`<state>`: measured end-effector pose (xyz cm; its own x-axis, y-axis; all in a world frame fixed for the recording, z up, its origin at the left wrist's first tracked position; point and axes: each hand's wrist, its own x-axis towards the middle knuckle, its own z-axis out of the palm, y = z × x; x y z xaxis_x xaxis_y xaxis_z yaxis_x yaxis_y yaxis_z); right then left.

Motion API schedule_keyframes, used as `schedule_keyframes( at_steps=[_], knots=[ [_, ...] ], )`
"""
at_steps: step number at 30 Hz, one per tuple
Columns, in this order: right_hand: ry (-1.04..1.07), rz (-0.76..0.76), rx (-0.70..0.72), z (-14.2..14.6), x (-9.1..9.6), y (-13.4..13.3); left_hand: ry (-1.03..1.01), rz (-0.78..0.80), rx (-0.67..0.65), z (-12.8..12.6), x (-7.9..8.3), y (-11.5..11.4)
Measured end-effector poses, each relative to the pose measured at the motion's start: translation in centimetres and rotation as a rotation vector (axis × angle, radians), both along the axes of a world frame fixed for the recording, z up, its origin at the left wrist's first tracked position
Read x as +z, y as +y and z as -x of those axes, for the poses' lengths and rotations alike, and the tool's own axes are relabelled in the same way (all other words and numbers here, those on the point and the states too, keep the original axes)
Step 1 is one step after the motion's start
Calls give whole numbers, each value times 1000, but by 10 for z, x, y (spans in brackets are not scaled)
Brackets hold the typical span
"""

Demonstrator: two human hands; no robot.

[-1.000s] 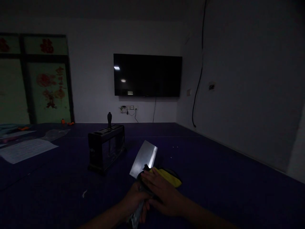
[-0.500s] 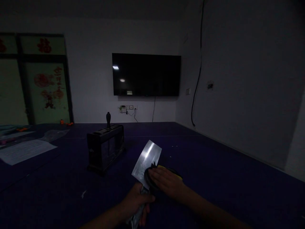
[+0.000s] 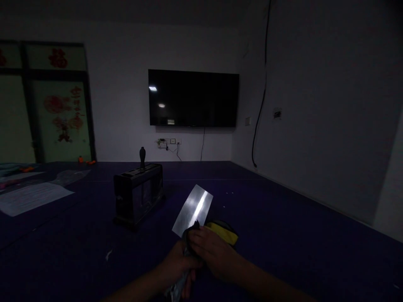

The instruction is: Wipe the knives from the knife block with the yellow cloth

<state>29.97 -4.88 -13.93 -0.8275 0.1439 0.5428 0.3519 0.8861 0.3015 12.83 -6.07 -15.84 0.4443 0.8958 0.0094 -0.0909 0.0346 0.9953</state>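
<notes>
A cleaver (image 3: 193, 209) with a broad shiny metal blade points up and away from me. Its handle seems to be wrapped in crinkled clear plastic, and my left hand (image 3: 179, 262) is closed around it. My right hand (image 3: 212, 251) presses a dark cloth (image 3: 189, 235) against the base of the blade, close to the left hand's fingers. Part of the cloth is hidden under the right hand. Just beyond that hand lies a yellow and black object (image 3: 223, 233), partly covered; its kind is unclear in the dim light.
Left of the blade, a black box-shaped device (image 3: 138, 193) with clear sides and an upright handle stands on the dark blue surface (image 3: 283, 235). Printed paper (image 3: 34, 197) and thin plastic (image 3: 71, 177) lie further left. A television (image 3: 193, 98) hangs on the far wall.
My right hand has slid the dark cloth down the blade toward the handle and my left hand. More of the yellow and black object now shows. The cleaver has barely moved.
</notes>
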Motion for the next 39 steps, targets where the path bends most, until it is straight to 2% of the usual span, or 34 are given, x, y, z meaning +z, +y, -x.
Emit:
schedule_keyframes(
  at_steps=[5,11,19,27,32,35,39],
  knots=[
    [-61,-18,-50,0,1,4,49,74,-54,2,-3,2],
    [-3,-104,-53,-2,-3,11,26,133,-84,2,-5,1],
    [74,-152,-120,-7,-11,15,66,187,-43,0,-2,-3],
    [9,-130,-86,-4,-6,12,77,172,-32,1,-2,-5],
    [23,-209,-100,-5,-5,12,59,97,-46,2,-3,-4],
    [23,-227,-148,-7,-5,13,69,126,-39,2,-5,-3],
    [53,-214,-279,-10,-7,18,92,178,-37,3,-9,1]
  ],
)
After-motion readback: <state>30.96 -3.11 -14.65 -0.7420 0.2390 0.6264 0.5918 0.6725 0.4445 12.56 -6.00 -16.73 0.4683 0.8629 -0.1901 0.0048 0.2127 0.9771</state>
